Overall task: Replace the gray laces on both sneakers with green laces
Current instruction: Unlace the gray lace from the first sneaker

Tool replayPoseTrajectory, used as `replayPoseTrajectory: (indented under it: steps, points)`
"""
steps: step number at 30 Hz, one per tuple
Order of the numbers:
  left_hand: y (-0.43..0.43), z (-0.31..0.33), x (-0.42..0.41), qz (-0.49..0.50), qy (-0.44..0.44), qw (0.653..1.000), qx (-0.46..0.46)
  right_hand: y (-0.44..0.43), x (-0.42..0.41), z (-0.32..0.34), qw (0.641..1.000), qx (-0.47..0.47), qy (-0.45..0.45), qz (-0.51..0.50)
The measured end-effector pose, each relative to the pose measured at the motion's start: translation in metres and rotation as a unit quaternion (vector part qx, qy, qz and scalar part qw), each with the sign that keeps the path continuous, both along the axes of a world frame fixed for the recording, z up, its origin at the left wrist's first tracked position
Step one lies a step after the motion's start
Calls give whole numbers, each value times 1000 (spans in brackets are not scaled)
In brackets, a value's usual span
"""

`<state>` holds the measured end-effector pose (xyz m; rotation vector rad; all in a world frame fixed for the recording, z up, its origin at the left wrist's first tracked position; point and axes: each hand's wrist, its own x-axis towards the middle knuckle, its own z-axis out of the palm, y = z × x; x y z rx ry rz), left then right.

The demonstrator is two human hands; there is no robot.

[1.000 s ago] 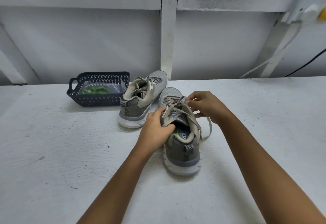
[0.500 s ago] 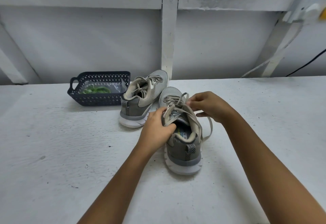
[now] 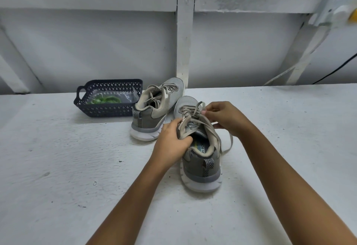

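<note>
Right of the basket [image 3: 110, 81] and nearer the person, near sneaker [image 3: 201, 160] stands on its sole, heel toward the person, long axis running away, toe at the far end. Left hand [image 3: 172, 140] curls round its left side; right hand [image 3: 226, 117] pinches a raised strand of gray lace [image 3: 210, 127]. Lace looks light, soft and limp, so best pinched close to the shoe; green laces [image 3: 108, 100] lie inside the basket.

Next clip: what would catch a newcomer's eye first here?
Both hands work at centre: the left hand grips the near sneaker at its collar, the right hand pinches its gray lace. Behind stands the second sneaker, and left of it a dark basket holding green laces.
</note>
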<state>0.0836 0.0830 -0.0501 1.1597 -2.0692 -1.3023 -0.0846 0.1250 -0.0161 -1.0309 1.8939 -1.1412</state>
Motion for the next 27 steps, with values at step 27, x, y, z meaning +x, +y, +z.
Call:
replayPoseTrajectory:
  steps: [27]
  points:
    - [-1,0,1,-1,-9,1000,-25,1,-10,14,991,3,-104,-88]
